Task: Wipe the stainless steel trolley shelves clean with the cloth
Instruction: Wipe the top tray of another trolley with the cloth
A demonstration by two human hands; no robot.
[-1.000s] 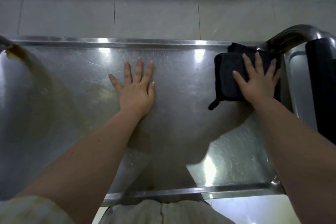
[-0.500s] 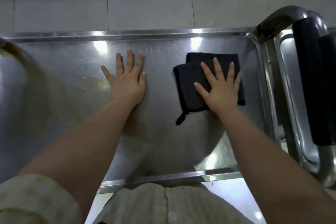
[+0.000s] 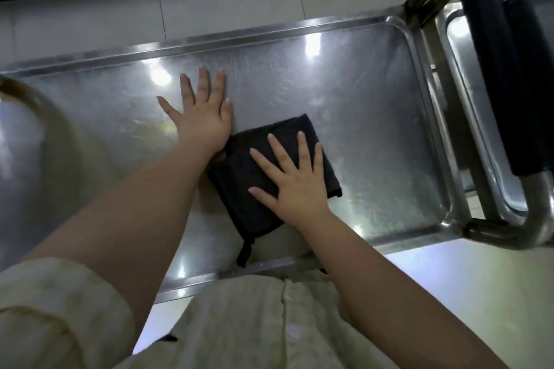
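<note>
The trolley's top shelf is a scratched stainless steel tray with a raised rim. A folded black cloth lies flat on it near the middle, its small loop tag trailing toward the near rim. My right hand presses on the cloth with straight, spread fingers. My left hand rests flat on the bare steel just left of the cloth, its wrist touching the cloth's corner.
The trolley's steel push handle with a black grip curves up at the right end, with a lower shelf showing beneath it. Pale tiled floor lies beyond the far rim. A blurred rounded shape fills the left edge.
My right hand has slid the cloth from the far right corner leftward and toward me, until it meets my left wrist. My left hand has stayed pressed on the shelf.
</note>
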